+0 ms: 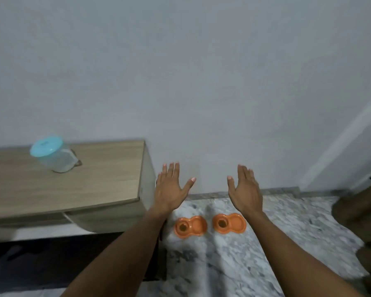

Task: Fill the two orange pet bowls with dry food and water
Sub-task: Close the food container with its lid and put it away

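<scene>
Closest to you, both forearms reach forward. Your left hand (pixel 169 191) and right hand (pixel 245 189) hang in the air, palms down, fingers (pixel 170 170) straight and spread wide, holding nothing. Below the fingers and a little nearer you, the two orange pet bowls sit side by side on the marbled floor (pixel 266 243). The left bowl (pixel 190 227) lies under your left thumb and the right bowl (pixel 229 223) under your right wrist, close together but not touching. Each is a twin dish. The left well of each shows a small brown patch, likely dry food. The right wells look bare, though you cannot tell whether they hold water. They look like thin moulded plastic: light, stiff and apt to skate on polished stone. Take one by its narrow waist or outer rim, and keep it level once wet. Left of your fingers, on the wooden table (pixel 73 189), stands a clear jar (pixel 58 161) with a pale blue lid (pixel 46 145), well apart from your left hand; its contents are too blurred to name. Beyond the fingertips rises the plain grey wall (pixel 201 82).
</scene>
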